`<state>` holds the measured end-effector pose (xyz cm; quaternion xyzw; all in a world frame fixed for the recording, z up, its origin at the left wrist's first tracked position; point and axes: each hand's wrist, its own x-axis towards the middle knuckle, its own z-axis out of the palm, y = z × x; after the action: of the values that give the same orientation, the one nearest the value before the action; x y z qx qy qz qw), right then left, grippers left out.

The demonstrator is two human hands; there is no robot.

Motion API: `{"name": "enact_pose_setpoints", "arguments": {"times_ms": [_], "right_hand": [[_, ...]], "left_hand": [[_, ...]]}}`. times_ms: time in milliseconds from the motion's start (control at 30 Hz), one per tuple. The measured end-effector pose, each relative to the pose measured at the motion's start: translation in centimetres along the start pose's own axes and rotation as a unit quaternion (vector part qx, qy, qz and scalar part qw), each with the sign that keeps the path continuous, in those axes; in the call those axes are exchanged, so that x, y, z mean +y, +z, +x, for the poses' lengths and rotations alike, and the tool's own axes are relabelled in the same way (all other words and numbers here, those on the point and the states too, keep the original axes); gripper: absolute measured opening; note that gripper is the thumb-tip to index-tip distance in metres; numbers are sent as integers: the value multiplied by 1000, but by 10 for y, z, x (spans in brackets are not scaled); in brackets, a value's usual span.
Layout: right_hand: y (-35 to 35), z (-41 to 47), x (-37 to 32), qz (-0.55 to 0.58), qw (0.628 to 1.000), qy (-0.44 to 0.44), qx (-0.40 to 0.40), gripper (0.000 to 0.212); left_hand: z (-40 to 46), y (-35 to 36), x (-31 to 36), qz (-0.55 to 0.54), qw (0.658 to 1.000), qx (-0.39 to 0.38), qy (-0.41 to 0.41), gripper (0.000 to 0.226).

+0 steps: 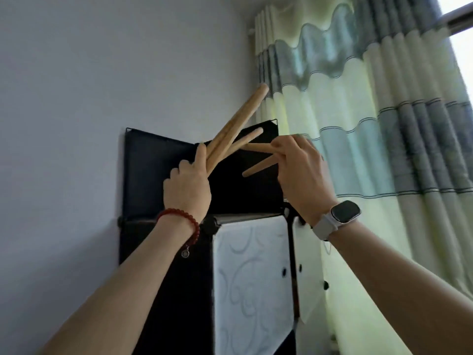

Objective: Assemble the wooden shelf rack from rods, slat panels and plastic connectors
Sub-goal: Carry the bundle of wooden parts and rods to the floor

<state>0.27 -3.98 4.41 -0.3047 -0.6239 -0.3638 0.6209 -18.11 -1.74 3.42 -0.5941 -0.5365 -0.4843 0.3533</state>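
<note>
Nearest you, your left hand is closed round the lower ends of a fan of wooden rods, their long axes rising up and to the right, and your right hand pinches two shorter rods pointing left. They look light, stiff and smooth, so grip mid-length lest they slide. Behind stands the black cabinet.

Smooth matt wooden rods; glossy black plastic cabinet panels.

Bare forearms, no sleeves, left wrist with red bead bracelet and small charm, right wrist with pale-strapped smartwatch
</note>
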Motion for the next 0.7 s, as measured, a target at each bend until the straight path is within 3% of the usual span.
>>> {"name": "enact_pose_setpoints", "arguments": {"times_ms": [167,300,400,567,700], "right_hand": [[-149,-54,90,-87,994,53,-44,16],[-272,-125,151,-173,969,92,-151,18],[-365,-190,189,-227,925,165,-255,17],[-505,-283,222,-334,779,326,-419,24],[-590,-349,233,-348,692,456,-439,20]], "left_hand": [[-69,6,155,-58,993,-71,74,64],[-153,23,277,-113,968,-194,112,63],[-234,34,367,-143,926,-317,146,64],[-365,41,490,-177,830,-472,238,63],[-453,34,560,-210,757,-537,309,56]]}}
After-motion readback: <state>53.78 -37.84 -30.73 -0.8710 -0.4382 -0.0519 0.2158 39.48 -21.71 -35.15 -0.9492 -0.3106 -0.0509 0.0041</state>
